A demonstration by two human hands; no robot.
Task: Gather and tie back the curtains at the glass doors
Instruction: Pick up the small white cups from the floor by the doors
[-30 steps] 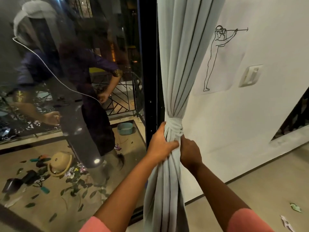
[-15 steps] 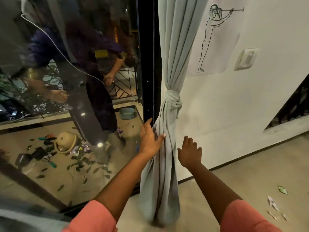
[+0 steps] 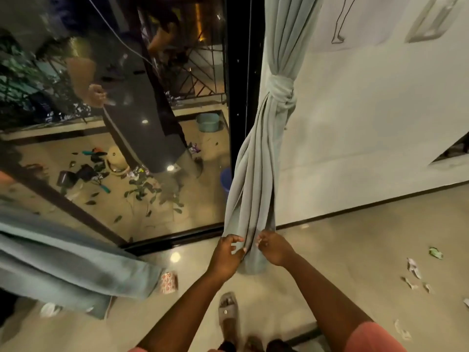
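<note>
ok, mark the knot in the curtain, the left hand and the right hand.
knot [image 3: 280, 94], head view, on the wrapped band.
left hand [image 3: 225, 255], head view, back of hand, fingers pinching the curtain hem.
right hand [image 3: 275, 247], head view, back of hand.

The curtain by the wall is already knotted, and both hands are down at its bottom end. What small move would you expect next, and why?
Probably a short tug or smoothing of the tail. The knot is tied, and the left hand and right hand pinch the curtain near its hem, where twisted folds bunch just above the floor.
</note>
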